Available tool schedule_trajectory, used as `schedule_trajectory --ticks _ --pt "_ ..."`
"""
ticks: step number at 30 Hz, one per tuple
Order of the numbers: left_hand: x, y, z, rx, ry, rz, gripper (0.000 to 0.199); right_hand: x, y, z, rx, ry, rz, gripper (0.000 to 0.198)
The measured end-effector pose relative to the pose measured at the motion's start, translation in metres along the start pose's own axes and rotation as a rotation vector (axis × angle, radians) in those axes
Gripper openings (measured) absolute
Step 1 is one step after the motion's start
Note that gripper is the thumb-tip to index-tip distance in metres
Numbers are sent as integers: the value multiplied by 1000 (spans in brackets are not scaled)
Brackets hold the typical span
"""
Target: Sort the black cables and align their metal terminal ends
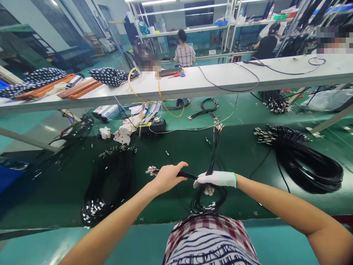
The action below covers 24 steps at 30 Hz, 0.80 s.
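A bundle of black cables [216, 151] with metal connector ends is looped in front of me, one end pointing away, the other to the left. My bare left hand [168, 178] is closed around the left end, its connector tips [152, 170] showing past the hand. Where the two ends cross, my right hand [216, 179], in a white glove with a green cuff, grips the bundle. Below that hand hangs the round loop [208, 206], near the table's front edge. Some gloved fingers are hidden behind the cables.
Black cable coils lie on the green table at left [109, 184] and right [309, 158]; a smaller cable bundle [208, 108] lies behind. A black box [151, 127] and crumpled gloves [125, 129] sit back left. A white shelf [228, 79] spans the table. Other people sit beyond.
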State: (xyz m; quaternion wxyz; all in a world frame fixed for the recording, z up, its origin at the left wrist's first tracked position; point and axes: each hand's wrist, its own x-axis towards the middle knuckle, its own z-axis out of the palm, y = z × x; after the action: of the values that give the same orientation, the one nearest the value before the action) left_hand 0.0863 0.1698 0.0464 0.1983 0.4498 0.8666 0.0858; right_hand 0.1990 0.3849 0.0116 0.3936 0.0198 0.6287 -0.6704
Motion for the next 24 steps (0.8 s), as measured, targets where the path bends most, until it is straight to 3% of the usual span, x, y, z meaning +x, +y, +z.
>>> schedule_trajectory --ticks 4,6,9,11,16,19,22,24 --pt "-1 2 -1 71 8 -12 49 5 -10 -5 -94 -59 59 32" --pt "-6 6 4 193 103 9 56 7 -14 -7 -188 -59 120 30" --pt "-17 15 15 439 312 196 66 12 -21 -9 -272 -85 193 29" --pt "-24 22 18 507 341 349 67 17 -24 -9 -323 -117 244 30" --pt "-20 39 8 414 280 405 80 40 -21 -1 -631 -158 417 27" --pt "-7 38 11 337 72 365 88 58 -15 2 -858 -163 456 18" --pt "9 24 29 215 -158 205 71 81 -9 -1 -1025 -99 402 21" --pt "20 10 47 184 -176 120 55 101 -5 -5 -1095 -30 354 23"
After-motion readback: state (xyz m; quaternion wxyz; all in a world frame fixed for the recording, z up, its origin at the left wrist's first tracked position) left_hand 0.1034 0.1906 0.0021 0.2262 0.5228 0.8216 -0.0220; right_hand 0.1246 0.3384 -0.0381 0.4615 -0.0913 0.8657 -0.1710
